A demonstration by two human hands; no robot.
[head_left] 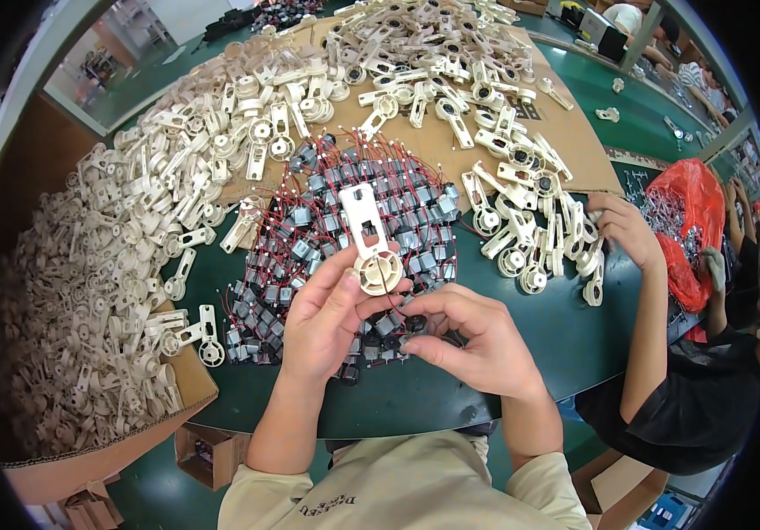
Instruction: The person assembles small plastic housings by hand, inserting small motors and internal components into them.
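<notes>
Nearest, the left hand [314, 329] grips a white casing [361, 208] by its round end, above grey motors [408, 240]; whether the right hand [479, 343], just beside, pinches anything is unclear. Farther off, casings [265, 97] heap on cardboard [574, 146].

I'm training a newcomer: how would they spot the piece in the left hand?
On the green table lies a heap of grey, red-wired motors. Over it, the left hand holds a white plastic piece, ring end nearest the wearer. Unlike the piled ones, it is lifted.

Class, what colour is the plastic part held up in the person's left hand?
The plastic part is cream-white, best seen in the head view.
</notes>
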